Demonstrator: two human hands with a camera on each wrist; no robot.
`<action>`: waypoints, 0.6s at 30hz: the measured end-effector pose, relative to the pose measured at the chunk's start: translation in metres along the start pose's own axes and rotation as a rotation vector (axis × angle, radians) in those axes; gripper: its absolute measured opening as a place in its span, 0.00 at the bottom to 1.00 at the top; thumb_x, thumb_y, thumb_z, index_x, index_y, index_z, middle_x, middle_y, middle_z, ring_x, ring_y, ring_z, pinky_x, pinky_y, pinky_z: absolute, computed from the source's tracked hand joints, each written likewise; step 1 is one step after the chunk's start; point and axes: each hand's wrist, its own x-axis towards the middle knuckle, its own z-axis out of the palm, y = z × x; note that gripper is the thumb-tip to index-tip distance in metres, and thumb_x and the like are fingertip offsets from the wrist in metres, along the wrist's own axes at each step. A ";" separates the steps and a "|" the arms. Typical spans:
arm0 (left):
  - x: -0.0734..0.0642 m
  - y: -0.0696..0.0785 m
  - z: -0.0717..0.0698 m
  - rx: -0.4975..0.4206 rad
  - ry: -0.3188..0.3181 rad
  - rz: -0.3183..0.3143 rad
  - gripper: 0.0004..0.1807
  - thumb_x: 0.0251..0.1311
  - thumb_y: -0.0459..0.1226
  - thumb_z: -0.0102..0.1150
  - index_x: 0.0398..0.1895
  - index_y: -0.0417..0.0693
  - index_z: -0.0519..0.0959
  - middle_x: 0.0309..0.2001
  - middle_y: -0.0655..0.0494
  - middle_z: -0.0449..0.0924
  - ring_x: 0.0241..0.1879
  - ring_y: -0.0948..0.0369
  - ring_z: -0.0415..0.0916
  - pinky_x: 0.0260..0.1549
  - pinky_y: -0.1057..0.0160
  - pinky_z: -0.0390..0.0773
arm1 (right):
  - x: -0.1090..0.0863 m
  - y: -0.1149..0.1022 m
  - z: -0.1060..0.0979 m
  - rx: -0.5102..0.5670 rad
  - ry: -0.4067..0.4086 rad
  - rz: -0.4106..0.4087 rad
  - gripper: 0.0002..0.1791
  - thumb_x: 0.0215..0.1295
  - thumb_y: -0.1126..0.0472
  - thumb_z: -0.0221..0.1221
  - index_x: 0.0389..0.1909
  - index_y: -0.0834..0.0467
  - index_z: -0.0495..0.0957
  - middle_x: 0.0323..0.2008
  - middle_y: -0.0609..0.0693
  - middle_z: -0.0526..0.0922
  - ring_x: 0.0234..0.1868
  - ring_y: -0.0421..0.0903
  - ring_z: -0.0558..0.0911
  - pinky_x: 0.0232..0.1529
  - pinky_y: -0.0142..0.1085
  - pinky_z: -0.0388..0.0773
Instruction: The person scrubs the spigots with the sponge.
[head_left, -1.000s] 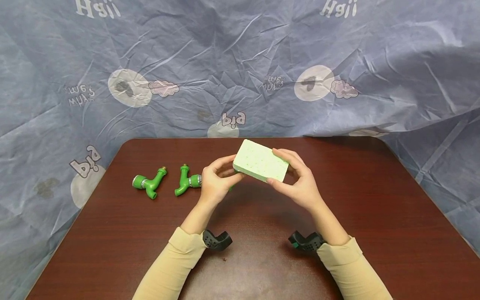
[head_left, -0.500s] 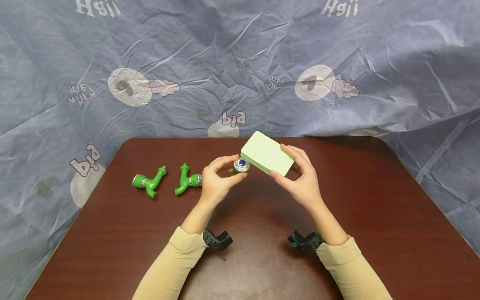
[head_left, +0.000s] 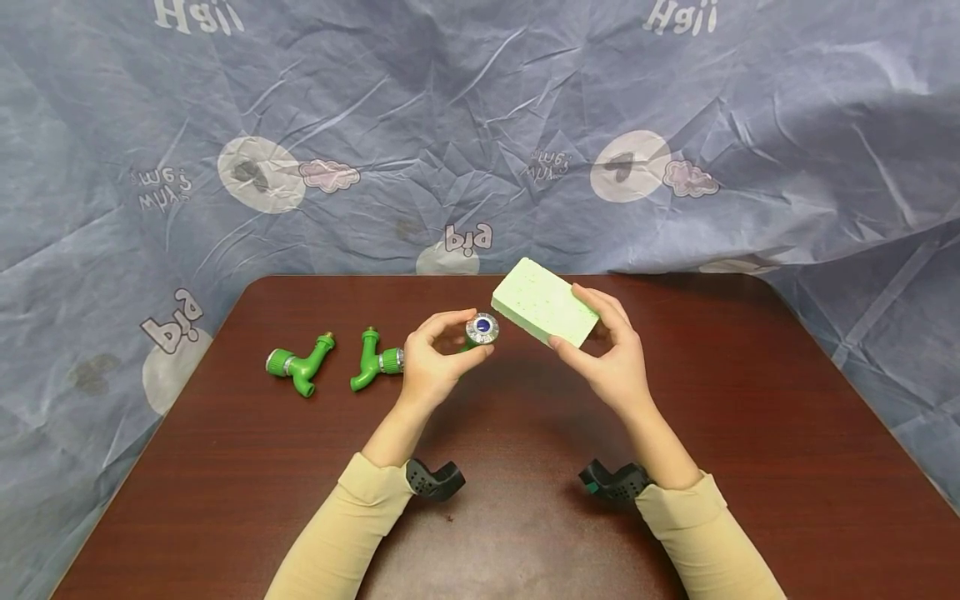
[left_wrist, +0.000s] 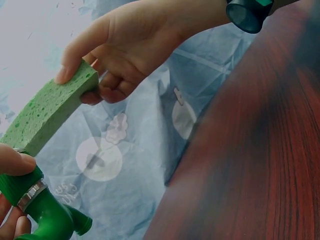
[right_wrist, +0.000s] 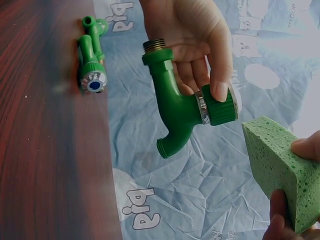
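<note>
My left hand [head_left: 435,362] grips a green plastic tap [right_wrist: 172,107] by its ribbed knob, thumb and fingers on either side. The knob's silvery end with a blue centre faces my head camera; the spout and brass-coloured threaded inlet show in the right wrist view. Across from it, my right hand [head_left: 613,362] pinches a pale green sponge [head_left: 543,302] by its right end, thumb on one side and fingers on the other. Both things are held up over the table, the sponge tilted. A narrow gap separates sponge and knob in the head view.
Two more green taps, one on the left [head_left: 300,367] and one nearer the left hand [head_left: 370,362], lie on the dark red-brown table [head_left: 735,383]. A wrinkled blue-grey printed cloth [head_left: 480,125] hangs behind. Black wrist devices [head_left: 435,481] sit on both forearms.
The sponge has moved away from the tap in my left hand, up and to the right, uncovering the knob's blue-centred end. My left hand has stayed nearly still.
</note>
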 end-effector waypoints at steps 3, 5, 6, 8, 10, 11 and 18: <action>0.000 0.000 -0.001 -0.003 0.006 -0.003 0.23 0.39 0.19 0.68 0.44 0.26 0.78 0.43 0.35 0.79 0.39 0.46 0.77 0.41 0.41 0.75 | 0.001 0.006 -0.002 0.034 -0.011 0.004 0.34 0.47 0.80 0.63 0.59 0.71 0.68 0.57 0.63 0.68 0.40 0.39 0.76 0.36 0.25 0.74; 0.001 0.000 -0.001 -0.015 0.005 -0.004 0.23 0.39 0.19 0.68 0.45 0.26 0.78 0.43 0.35 0.79 0.39 0.47 0.77 0.41 0.42 0.76 | 0.001 0.012 -0.003 0.052 -0.028 0.007 0.34 0.46 0.80 0.63 0.60 0.70 0.68 0.57 0.62 0.68 0.40 0.40 0.76 0.35 0.25 0.74; 0.001 -0.001 -0.001 -0.021 0.003 -0.005 0.23 0.39 0.19 0.68 0.45 0.26 0.78 0.43 0.35 0.79 0.39 0.47 0.77 0.41 0.42 0.76 | 0.001 0.016 -0.004 0.061 -0.038 0.010 0.35 0.46 0.80 0.64 0.60 0.69 0.69 0.57 0.61 0.69 0.40 0.41 0.76 0.35 0.25 0.74; 0.001 -0.001 -0.002 -0.034 -0.002 -0.006 0.23 0.40 0.19 0.67 0.45 0.25 0.77 0.43 0.34 0.79 0.39 0.49 0.77 0.41 0.43 0.77 | 0.001 0.022 -0.005 0.080 -0.053 0.021 0.35 0.46 0.80 0.64 0.60 0.67 0.69 0.57 0.58 0.69 0.39 0.42 0.76 0.34 0.25 0.74; 0.001 -0.001 -0.002 -0.041 -0.006 -0.006 0.23 0.40 0.19 0.67 0.45 0.25 0.77 0.43 0.34 0.79 0.38 0.50 0.77 0.41 0.43 0.77 | 0.001 0.028 -0.006 0.094 -0.064 0.035 0.36 0.47 0.80 0.64 0.61 0.66 0.69 0.57 0.56 0.69 0.37 0.43 0.76 0.32 0.26 0.74; 0.001 -0.002 -0.002 -0.042 -0.008 -0.005 0.23 0.40 0.19 0.67 0.45 0.25 0.77 0.43 0.34 0.79 0.38 0.51 0.77 0.40 0.43 0.77 | 0.001 0.029 -0.006 0.098 -0.066 0.039 0.35 0.47 0.79 0.64 0.61 0.65 0.70 0.57 0.55 0.70 0.37 0.44 0.76 0.31 0.26 0.74; 0.001 -0.001 -0.002 -0.068 -0.021 -0.002 0.23 0.41 0.18 0.66 0.46 0.26 0.77 0.42 0.34 0.78 0.34 0.50 0.78 0.39 0.43 0.78 | 0.002 0.028 -0.006 0.092 -0.042 0.106 0.35 0.49 0.78 0.64 0.62 0.63 0.69 0.57 0.54 0.69 0.38 0.43 0.77 0.34 0.26 0.76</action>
